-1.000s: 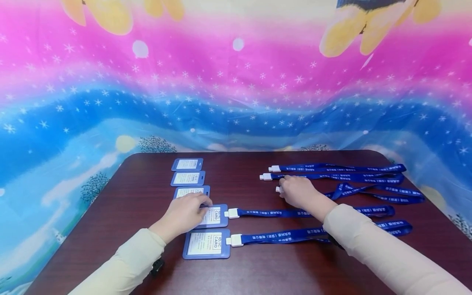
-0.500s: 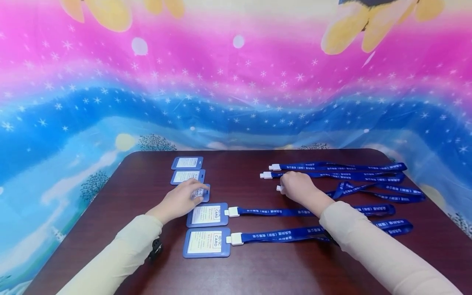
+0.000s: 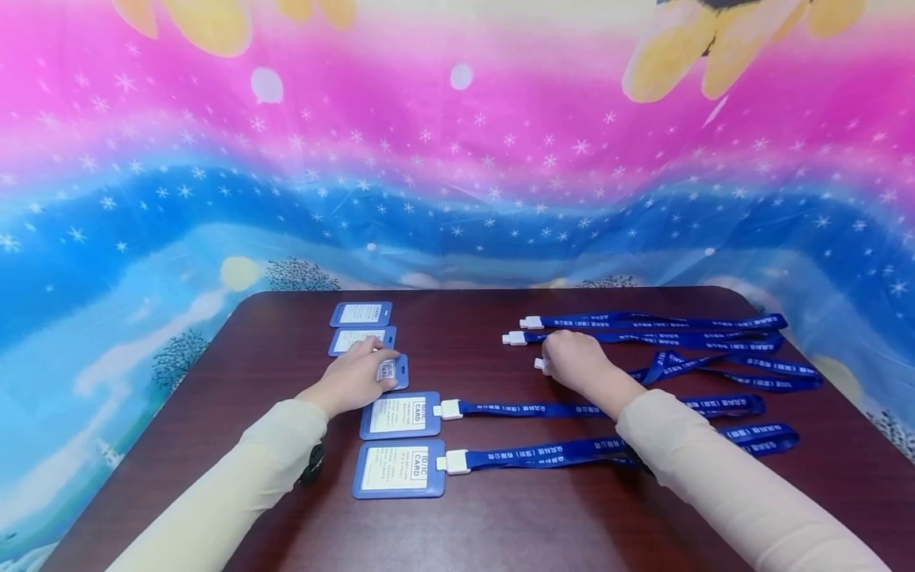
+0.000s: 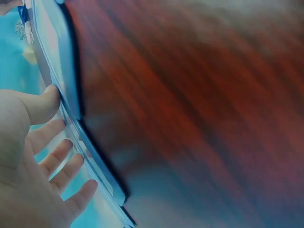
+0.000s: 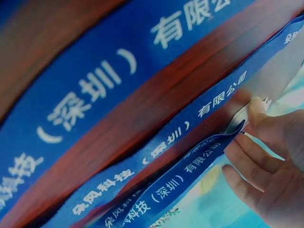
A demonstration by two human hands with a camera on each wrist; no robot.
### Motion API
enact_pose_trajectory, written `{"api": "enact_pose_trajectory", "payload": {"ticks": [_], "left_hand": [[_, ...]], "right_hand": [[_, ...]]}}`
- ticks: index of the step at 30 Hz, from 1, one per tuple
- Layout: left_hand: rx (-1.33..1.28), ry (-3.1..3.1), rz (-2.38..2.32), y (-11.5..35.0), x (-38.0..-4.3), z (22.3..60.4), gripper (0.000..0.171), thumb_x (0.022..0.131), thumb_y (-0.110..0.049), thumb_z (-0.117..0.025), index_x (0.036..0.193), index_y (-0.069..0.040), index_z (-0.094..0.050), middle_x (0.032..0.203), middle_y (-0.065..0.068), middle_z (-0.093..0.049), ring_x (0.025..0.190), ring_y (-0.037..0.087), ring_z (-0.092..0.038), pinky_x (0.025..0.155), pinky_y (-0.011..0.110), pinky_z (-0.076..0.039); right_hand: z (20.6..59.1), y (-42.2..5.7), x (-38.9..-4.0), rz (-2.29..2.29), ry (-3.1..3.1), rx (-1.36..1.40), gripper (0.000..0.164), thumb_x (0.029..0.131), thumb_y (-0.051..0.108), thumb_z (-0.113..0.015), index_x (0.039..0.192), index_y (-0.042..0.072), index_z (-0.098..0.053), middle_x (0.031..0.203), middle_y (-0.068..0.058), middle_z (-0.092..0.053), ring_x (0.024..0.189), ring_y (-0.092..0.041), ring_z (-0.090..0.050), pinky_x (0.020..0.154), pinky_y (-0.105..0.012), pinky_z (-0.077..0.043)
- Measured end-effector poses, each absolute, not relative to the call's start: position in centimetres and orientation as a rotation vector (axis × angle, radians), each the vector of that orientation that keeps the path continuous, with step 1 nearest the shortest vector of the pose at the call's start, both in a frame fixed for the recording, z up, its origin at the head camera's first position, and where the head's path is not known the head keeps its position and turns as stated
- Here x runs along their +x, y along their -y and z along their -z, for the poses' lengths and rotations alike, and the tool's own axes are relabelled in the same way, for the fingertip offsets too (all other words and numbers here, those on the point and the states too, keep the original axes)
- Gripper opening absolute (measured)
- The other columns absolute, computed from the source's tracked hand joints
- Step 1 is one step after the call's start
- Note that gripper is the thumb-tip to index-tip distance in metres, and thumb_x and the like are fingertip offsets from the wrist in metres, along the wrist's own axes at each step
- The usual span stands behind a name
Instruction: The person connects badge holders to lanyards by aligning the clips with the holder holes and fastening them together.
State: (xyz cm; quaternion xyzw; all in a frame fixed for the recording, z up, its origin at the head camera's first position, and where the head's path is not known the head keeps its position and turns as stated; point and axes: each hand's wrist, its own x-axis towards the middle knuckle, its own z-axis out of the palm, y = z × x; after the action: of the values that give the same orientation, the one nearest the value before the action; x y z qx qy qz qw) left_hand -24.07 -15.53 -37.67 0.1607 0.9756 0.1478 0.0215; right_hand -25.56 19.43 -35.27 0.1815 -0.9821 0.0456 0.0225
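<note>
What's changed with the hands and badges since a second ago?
The left hand has moved away from the person, off the second-nearest card holder and onto the middle card holder; whether it grips it, I can't tell. The right hand still pinches the white clip of the middle lanyard. Everything else looks unmoved.
</note>
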Motion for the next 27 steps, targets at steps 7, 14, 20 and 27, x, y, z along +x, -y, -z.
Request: {"api": "enact_pose_trajectory", "payload": {"ticks": [7, 14, 20, 27], "left_hand": [[0.513, -2.995, -0.442, 13.3, -24.3, 37.2, 0.051, 0.092, -0.029, -0.072, 0.138, -0.014, -0.059, 0.131, 0.008, -0.051, 0.119, 0.026, -0.048, 0.098, 0.048, -0.044], [0.544, -2.983, -0.395, 11.6, -24.8, 37.0, 0.051, 0.092, -0.032, -0.071, 0.139, -0.016, -0.058, 0.132, 0.007, -0.054, 0.119, 0.026, -0.050, 0.101, 0.048, -0.044], [0.555, -2.959, -0.386, 11.0, -24.9, 36.6, 0.054, 0.091, -0.034, -0.072, 0.141, -0.018, -0.057, 0.137, 0.007, -0.053, 0.126, 0.028, -0.047, 0.105, 0.050, -0.040], [0.549, -2.964, -0.353, 10.9, -24.9, 36.4, 0.056, 0.088, -0.036, -0.075, 0.140, -0.021, -0.059, 0.133, 0.008, -0.055, 0.121, 0.028, -0.050, 0.103, 0.051, -0.041]], "right_hand": [[35.4, -19.5, -25.7, -0.130, 3.037, 0.569, 0.010, 0.087, 0.013, -0.076, 0.088, 0.003, -0.074, 0.080, -0.008, -0.068, 0.070, -0.021, -0.063, 0.073, -0.041, -0.057], [35.5, -19.7, -25.8, -0.168, 3.042, 0.561, 0.011, 0.086, 0.012, -0.077, 0.090, 0.002, -0.075, 0.085, -0.010, -0.070, 0.074, -0.023, -0.065, 0.076, -0.042, -0.057], [35.4, -19.6, -25.8, -0.179, 3.048, 0.549, 0.009, 0.086, 0.011, -0.077, 0.089, 0.003, -0.075, 0.082, -0.009, -0.069, 0.071, -0.021, -0.064, 0.075, -0.042, -0.057], [35.5, -19.6, -25.6, -0.179, 3.040, 0.549, 0.010, 0.086, 0.011, -0.077, 0.089, 0.002, -0.075, 0.083, -0.009, -0.070, 0.071, -0.022, -0.064, 0.074, -0.042, -0.057]]}}
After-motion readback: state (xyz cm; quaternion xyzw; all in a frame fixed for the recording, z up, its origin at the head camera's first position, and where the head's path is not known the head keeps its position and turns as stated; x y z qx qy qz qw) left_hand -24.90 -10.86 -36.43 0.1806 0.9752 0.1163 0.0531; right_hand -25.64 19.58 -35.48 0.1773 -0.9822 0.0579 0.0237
